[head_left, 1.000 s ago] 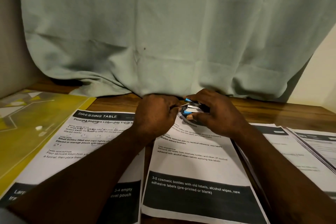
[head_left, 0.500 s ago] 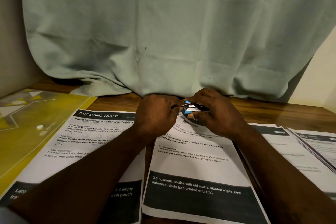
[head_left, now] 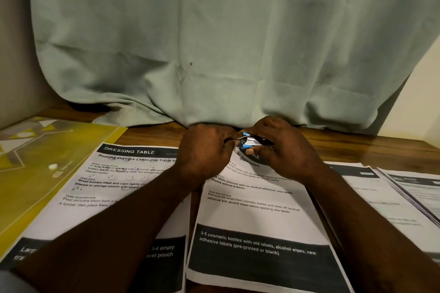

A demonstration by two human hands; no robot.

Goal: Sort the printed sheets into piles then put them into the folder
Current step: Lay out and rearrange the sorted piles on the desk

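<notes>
A pale green cloth (head_left: 214, 43) hangs behind the desk (head_left: 357, 147). On it, printed sheets (head_left: 119, 173) lie in piles beside the yellow folder (head_left: 47, 162) (far left). Over the middle pile (head_left: 257, 216), the right hand (head_left: 285, 150) clamps its fingers on a small blue-and-black object (head_left: 252, 141). The left hand (head_left: 204, 150) curls its fingers against it, its grip hidden.

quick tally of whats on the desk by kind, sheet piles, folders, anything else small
printed sheet piles: 4 (left, middle, right, far right)
yellow folder: 1
small blue and black object: 1
total: 6
</notes>
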